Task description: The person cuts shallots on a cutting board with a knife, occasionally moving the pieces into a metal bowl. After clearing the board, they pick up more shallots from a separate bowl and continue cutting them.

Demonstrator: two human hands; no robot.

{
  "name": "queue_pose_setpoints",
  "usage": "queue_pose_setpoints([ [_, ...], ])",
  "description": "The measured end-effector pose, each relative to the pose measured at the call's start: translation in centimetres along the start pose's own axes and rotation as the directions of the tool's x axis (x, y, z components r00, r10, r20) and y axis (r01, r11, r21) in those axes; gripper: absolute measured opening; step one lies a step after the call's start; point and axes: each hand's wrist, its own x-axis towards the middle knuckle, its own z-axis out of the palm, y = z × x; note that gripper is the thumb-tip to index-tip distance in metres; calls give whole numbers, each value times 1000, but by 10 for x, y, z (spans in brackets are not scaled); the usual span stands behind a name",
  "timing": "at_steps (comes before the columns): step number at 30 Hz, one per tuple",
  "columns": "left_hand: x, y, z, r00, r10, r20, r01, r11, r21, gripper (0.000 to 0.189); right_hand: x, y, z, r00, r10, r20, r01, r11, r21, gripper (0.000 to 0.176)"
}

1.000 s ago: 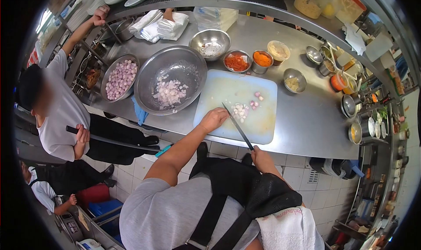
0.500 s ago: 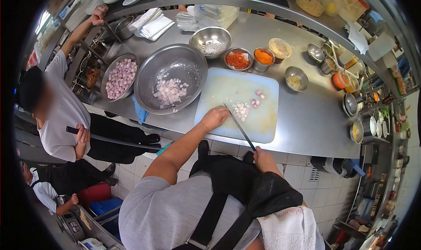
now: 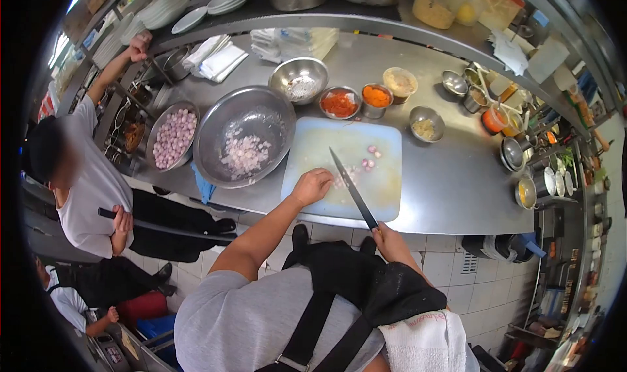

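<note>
My right hand [image 3: 390,241] grips the handle of a long kitchen knife [image 3: 363,205]. The blade slants forward over a pale cutting board [image 3: 385,202], across a small pile of chopped shallot [image 3: 341,177], partly covering it. Left of the blade, my left hand [image 3: 313,186] rests on the board with bent fingers held together. Its fingertips are by the chopped pieces, and what they hold, if anything, is hidden. Several peeled shallots [image 3: 369,161] lie beyond the blade. A large metal bowl [image 3: 212,114] with sliced shallot [image 3: 245,155] stands left of the board.
A bowl of whole peeled shallots [image 3: 173,138] stands far left. Behind the board are a metal bowl [image 3: 299,75], a red shredded ingredient [image 3: 339,103] and an orange one [image 3: 376,97]. Another person [image 3: 98,169] stands left, holding a long dark object. A shelf [image 3: 366,23] overhangs the counter.
The knife has moved forward and right, so its tip is now apart from my left fingers. My left hand stays at nearly the same spot on the board. The camera view has shifted slightly.
</note>
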Motion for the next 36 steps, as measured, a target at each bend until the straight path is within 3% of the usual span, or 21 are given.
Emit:
queue_pose_setpoints([
  [1, 10, 4, 0, 998, -33, -62, 32, 999, -13, 13, -2, 2, -4, 1000, -3, -18, 3, 1000, -4, 29],
  [3, 41, 13, 9, 996, -34, -81, 34, 999, -8, 16, -15, 11, -7, 980, 41, -192, -10, 987, 161, 30],
  [8, 138, 29, 47, 994, 8, -107, -10, 1000, -22, 27, -19, 55, -4, 954, 210, -213, -148, 950, 277, 32],
  [10, 164, 12, 73, 995, 92, 35, -95, 989, 117, 29, -20, 72, 4, 938, 114, -328, -2, 946, 325, 28],
  [11, 170, -2, 85, 994, 102, 28, -104, 988, 117, 29, -22, 75, 5, 936, 140, -324, -25, 941, 337, 28],
  [13, 179, -22, 96, 936, -6, 352, -52, 987, 154, 44, -28, 75, 7, 929, 157, -334, -37, 940, 338, 27],
  [14, 178, -27, 96, 937, 1, 350, -59, 986, 155, 44, -31, 76, 8, 926, 177, -333, -55, 937, 345, 26],
  [16, 167, -22, 83, 978, -72, 198, 81, 996, -41, 42, -33, 83, 14, 921, 205, -332, -64, 919, 389, 25],
  [17, 159, -19, 75, 977, -68, 200, 76, 996, -35, 42, -34, 84, 16, 925, 199, -324, -64, 922, 382, 25],
  [19, 138, -7, 48, 951, -282, 124, 305, 805, -510, 38, -29, 83, 20, 931, 190, -313, -59, 921, 384, 24],
  [20, 124, -7, 35, 949, -287, 126, 311, 808, -500, 38, -27, 81, 22, 941, 181, -284, -63, 923, 380, 26],
  [22, 88, -7, 7, 954, -281, 101, 254, 583, -772, 35, -23, 73, 29, 958, 168, -232, -70, 923, 379, 28],
  [23, 69, -5, -8, 948, -304, 100, 267, 584, -767, 35, -19, 67, 31, 971, 146, -186, -79, 941, 329, 30],
  [25, 30, 7, -36, 859, -484, 168, 376, 373, -848, 38, -11, 59, 38, 987, 119, -111, -85, 958, 273, 33],
  [27, -7, 4, -43, 823, -546, 157, 391, 343, -854, 39, -1, 55, 45, 999, -1, 34, -4, 987, 159, 36],
  [29, -37, 2, -39, 787, -598, 148, 399, 312, -862, 41, 7, 50, 49, 995, -9, 103, -4, 993, 121, 36],
  [31, -58, -3, -22, 820, -570, 48, 382, 484, -787, 39, 12, 55, 55, 986, 20, 166, -30, 998, 57, 38],
  [32, -62, -1, -16, 813, -579, 52, 390, 476, -788, 39, 13, 61, 57, 984, 24, 177, -35, 998, 55, 38],
  [34, -54, 14, -11, 885, -447, -131, 343, 817, -464, 33, 19, 54, 50, 988, 50, 144, -54, 998, 22, 38],
  [35, -49, 17, -12, 911, -388, -140, 339, 898, -280, 30, 20, 48, 42, 977, 92, 192, -96, 995, 9, 37],
  [36, -49, 13, -7, 909, -394, -134, 346, 894, -283, 30, 20, 47, 40, 975, 98, 199, -102, 995, 10, 37],
])
